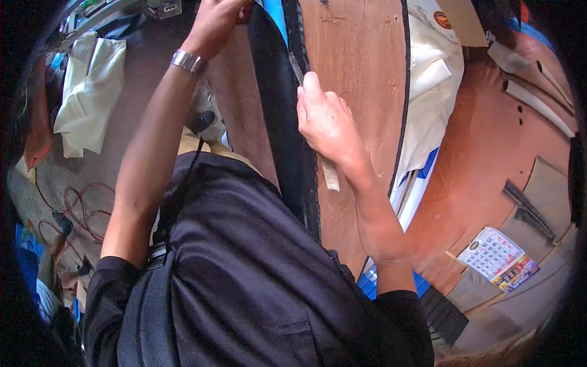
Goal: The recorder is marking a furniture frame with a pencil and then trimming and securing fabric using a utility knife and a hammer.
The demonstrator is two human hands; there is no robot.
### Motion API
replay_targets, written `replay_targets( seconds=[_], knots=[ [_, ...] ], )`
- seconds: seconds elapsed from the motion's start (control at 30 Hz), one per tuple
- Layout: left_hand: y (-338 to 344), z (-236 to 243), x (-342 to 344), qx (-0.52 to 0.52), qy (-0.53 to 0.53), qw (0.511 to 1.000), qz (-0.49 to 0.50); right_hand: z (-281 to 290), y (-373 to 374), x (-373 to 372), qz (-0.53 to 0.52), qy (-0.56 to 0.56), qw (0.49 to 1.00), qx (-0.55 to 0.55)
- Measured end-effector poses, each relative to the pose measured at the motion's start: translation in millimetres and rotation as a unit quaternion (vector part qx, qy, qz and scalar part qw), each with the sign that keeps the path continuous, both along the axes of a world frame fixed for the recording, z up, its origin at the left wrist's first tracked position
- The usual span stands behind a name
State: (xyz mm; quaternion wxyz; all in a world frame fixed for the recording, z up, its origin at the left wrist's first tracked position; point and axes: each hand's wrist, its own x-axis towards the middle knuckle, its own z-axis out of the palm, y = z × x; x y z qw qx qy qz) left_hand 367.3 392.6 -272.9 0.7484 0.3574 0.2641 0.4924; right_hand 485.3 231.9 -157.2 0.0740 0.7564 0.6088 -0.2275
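Note:
My right hand [324, 116] is closed on a knife, its grey blade [296, 68] lying along the dark edge of a long wooden board [361, 43] and its pale handle [330, 174] showing below the hand. My left hand [223, 15], a metal watch on the wrist, is closed at the edge of a long black strip of material [275, 122] beside the board; its fingertips are partly cut off by the top of the view. A bright blue piece [275, 18] shows between the strip and the board's dark border.
White fabric [428, 92] lies right of the board, beside a reddish-brown surface [465, 159] with a printed calendar [495, 257], grey offcuts [544, 189] and rolls [532, 101]. At left are cream fabric [88, 104] and a coiled red cable [79, 211] on the floor.

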Motion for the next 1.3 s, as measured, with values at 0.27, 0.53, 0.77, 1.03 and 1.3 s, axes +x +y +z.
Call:
replay_targets(
  seconds=[0.27, 0.53, 0.77, 1.03, 1.3],
  knots=[
    [-35.8, 48.2, -8.0, 0.252, 0.417, 0.856, -0.171, -0.6, -37.1, 7.1, -0.01, 0.001, 1.0, 0.018],
    [-106.5, 13.0, -21.7, 0.377, 0.38, 0.84, -0.085, -2.5, -79.0, -4.7, 0.002, -0.006, 1.0, 0.001],
    [-146.8, 15.7, -24.0, 0.411, 0.386, 0.823, -0.069, -2.6, -121.4, -3.2, 0.007, -0.02, 1.0, 0.016],
    [-206.1, 2.4, -27.1, 0.458, 0.392, 0.797, -0.04, 0.6, -171.5, -6.2, 0.007, -0.027, 1.0, 0.0],
    [-270.2, 0.9, -26.5, 0.476, 0.42, 0.772, -0.028, -1.0, -236.0, -7.2, 0.008, -0.026, 1.0, 0.014]
  ],
)
